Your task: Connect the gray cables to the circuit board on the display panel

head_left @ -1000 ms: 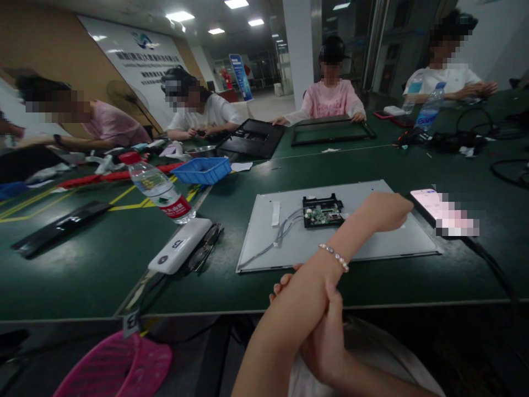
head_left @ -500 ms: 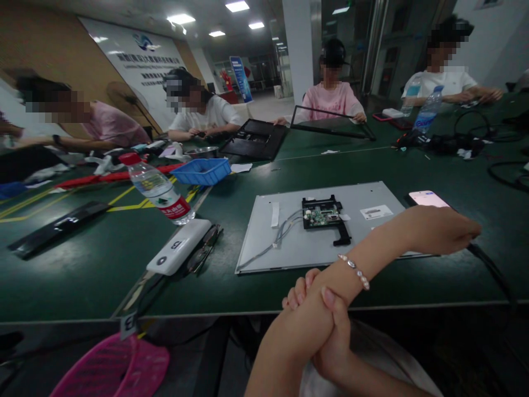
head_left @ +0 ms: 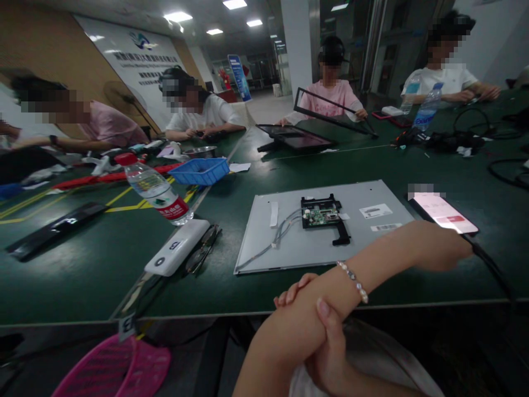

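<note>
My left hand point(head_left: 444, 248) reaches far right, over the corner of a flat grey panel point(head_left: 289, 251) and just below a lit phone point(head_left: 448, 214). Its back faces me; the fingers are blurred and mostly hidden. A beaded bracelet point(head_left: 351, 275) circles that wrist. With fingers and thumb wrapped round it, my right hand point(head_left: 330, 331) grips my left forearm. On the panel sit a black bracket point(head_left: 342, 231) with a green circuit board point(head_left: 321, 216), grey cables point(head_left: 281, 231) and white labels.
Left of the panel are a white device point(head_left: 177, 248), glasses point(head_left: 202, 251), a tilted water bottle point(head_left: 159, 196), a blue tray point(head_left: 200, 172) and a black bar point(head_left: 55, 229). A pink basket point(head_left: 119, 366) stands below the table edge. Across, people work; one holds a black frame point(head_left: 330, 114).
My left hand has shifted slightly left and down, uncovering more of the phone. Across the table, the dark panel beside the person in pink has moved right and changed its tilt.
</note>
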Available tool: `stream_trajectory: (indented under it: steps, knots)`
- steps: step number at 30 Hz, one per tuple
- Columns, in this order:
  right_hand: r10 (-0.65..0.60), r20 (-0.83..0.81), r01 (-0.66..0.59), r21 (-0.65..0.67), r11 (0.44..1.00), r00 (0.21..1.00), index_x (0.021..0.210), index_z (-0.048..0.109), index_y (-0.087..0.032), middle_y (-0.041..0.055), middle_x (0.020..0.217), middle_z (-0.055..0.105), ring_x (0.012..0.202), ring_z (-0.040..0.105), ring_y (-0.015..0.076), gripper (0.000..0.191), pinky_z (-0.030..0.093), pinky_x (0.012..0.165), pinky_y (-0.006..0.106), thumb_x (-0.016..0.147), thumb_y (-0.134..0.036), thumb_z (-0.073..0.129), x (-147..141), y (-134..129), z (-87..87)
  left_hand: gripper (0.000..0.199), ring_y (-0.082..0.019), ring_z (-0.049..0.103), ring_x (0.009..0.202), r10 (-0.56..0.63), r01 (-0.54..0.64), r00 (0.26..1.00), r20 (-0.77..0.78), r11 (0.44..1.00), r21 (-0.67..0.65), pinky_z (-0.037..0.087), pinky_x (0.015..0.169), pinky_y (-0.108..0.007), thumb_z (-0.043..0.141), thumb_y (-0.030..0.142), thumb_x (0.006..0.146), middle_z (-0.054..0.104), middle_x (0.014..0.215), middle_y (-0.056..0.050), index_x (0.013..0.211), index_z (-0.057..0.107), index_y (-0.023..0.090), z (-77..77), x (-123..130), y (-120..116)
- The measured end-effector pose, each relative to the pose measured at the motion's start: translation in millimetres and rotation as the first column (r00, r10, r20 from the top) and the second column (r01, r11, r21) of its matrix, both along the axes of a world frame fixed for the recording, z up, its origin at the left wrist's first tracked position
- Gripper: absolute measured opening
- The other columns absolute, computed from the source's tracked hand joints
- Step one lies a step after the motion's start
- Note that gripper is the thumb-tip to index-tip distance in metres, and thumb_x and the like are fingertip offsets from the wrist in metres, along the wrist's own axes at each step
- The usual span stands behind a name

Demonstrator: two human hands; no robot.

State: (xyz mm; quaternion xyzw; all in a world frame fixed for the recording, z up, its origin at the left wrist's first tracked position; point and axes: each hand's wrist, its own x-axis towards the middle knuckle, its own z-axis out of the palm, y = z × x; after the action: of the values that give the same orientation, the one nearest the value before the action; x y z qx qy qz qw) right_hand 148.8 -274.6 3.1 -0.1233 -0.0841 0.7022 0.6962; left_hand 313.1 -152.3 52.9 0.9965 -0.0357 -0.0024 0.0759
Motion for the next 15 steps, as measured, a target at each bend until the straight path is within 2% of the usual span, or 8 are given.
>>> stream_trajectory:
  steps: [3, 7, 10, 12, 14, 15]
  knots:
    - [0.087, 0.037, -0.087, 0.0, 0.996, 0.996, 0.103, 0.053, -0.024, 0.0049, 0.095, 0.065, 0.101, 0.058, 0.0232, 0.035, 0.034, 0.102, 0.046, 0.074, -0.04, 0.064, -5, -4, -4.8, 0.019, -0.023, 0.066, 0.084, 0.009, -0.008, 0.999, -0.043, 0.999, 0.033, 0.047, 0.057, -0.031, 0.048, 0.01, 0.083, 0.07, 0.093, -0.008, 0.085, 0.067, 0.015, -16.9, -13, -1]
    - [0.16, 0.175, -0.172, 0.056, 0.984, 0.972, 0.102, 0.05, -0.022, 0.0071, 0.102, 0.065, 0.106, 0.058, 0.0249, 0.038, 0.034, 0.103, 0.048, 0.071, -0.031, 0.07, -6, -5, -8.8, 0.022, -0.021, 0.067, 0.077, -0.041, 0.041, 0.999, 0.0, 0.999, 0.003, 0.05, 0.056, -0.031, 0.046, 0.01, 0.083, 0.07, 0.084, -0.007, 0.081, 0.067, 0.019, -17.9, -27, -12]
    - [0.156, 0.279, -0.197, 0.126, 0.972, 0.948, 0.1, 0.048, -0.023, 0.0048, 0.102, 0.064, 0.104, 0.059, 0.0225, 0.038, 0.035, 0.102, 0.047, 0.071, -0.024, 0.072, -4, -3, -7.8, 0.028, -0.02, 0.067, 0.077, -0.175, 0.177, 0.984, 0.041, 0.981, -0.08, 0.05, 0.052, -0.029, 0.042, 0.013, 0.084, 0.07, 0.083, -0.007, 0.077, 0.068, 0.023, -13.9, -27, -29]
    - [0.131, 0.318, -0.193, 0.174, 0.966, 0.939, 0.099, 0.047, -0.024, 0.0033, 0.101, 0.062, 0.104, 0.058, 0.0211, 0.037, 0.036, 0.102, 0.046, 0.071, -0.022, 0.072, -3, -1, -6.5, 0.031, -0.016, 0.067, 0.078, -0.296, 0.301, 0.953, 0.06, 0.951, -0.078, 0.048, 0.046, -0.026, 0.041, 0.017, 0.084, 0.07, 0.087, -0.006, 0.077, 0.069, 0.028, -14.8, -23, -41]
    - [0.114, 0.347, -0.194, 0.207, 0.959, 0.931, 0.098, 0.048, -0.024, 0.003, 0.1, 0.062, 0.104, 0.058, 0.0209, 0.037, 0.037, 0.101, 0.046, 0.07, -0.021, 0.072, -1, 0, -5.5, 0.035, -0.015, 0.067, 0.075, -0.368, 0.36, 0.921, 0.125, 0.929, 0.082, 0.04, 0.036, -0.025, 0.04, 0.021, 0.083, 0.07, 0.088, -0.003, 0.081, 0.071, 0.037, -18.3, -18, -51]
    - [0.11, 0.359, -0.199, 0.221, 0.955, 0.927, 0.098, 0.049, -0.024, 0.0034, 0.101, 0.062, 0.105, 0.058, 0.0213, 0.038, 0.037, 0.101, 0.046, 0.069, -0.021, 0.072, 0, 0, -5.0, 0.036, -0.016, 0.067, 0.073, -0.396, 0.353, 0.901, 0.177, 0.907, 0.229, 0.032, 0.032, -0.025, 0.04, 0.024, 0.082, 0.07, 0.088, -0.002, 0.083, 0.07, 0.044, -20.6, -16, -55]
